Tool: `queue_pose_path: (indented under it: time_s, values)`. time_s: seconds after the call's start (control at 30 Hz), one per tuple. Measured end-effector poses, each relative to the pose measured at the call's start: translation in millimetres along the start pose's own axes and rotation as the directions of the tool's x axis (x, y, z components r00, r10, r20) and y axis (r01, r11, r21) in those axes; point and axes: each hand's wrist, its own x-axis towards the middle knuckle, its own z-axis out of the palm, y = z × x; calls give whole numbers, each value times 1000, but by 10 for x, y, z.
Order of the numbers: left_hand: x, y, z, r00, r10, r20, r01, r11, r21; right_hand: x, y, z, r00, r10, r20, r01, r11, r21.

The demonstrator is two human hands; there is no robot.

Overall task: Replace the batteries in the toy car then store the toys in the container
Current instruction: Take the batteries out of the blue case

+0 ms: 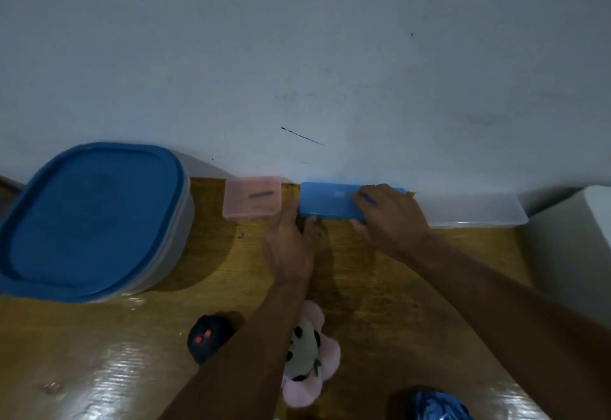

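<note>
Table (pixel 396 290): left hand (pixel 291 242), right hand (pixel 391 217) hold blue case (pixel 327 202)

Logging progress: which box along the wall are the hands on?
The blue box, in the middle: left hand and right hand grip its ends. Pink box and clear box flank it.

wall (pixel 297 39): pale grey, scuffed, dark marks | table (pixel 380 287): glossy yellow-brown wood | light: dim

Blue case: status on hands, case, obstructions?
Left hand, right hand both grip blue case by wall. Pink case close left, clear case close right. Toy car lies apart, untouched.
</note>
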Motion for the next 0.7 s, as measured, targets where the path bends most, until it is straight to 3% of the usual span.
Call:
queue_pose_path:
  time_s: [0.2, 0.47, 0.7]
  values:
    - [42, -68, 6, 1000, -21, 17, 21, 1000, -21, 25, -21, 19, 1000, -20, -7, 19, 998, -56]
    - [101, -87, 16, 999, -35, -23, 36, 999, 31, 121, -69, 158, 986, -153, -68, 136, 969, -206]
    - [66, -57, -12, 998, -61, -14, 62, 996, 67, 121, 17, 201, 971, -195, -138, 174, 973, -149]
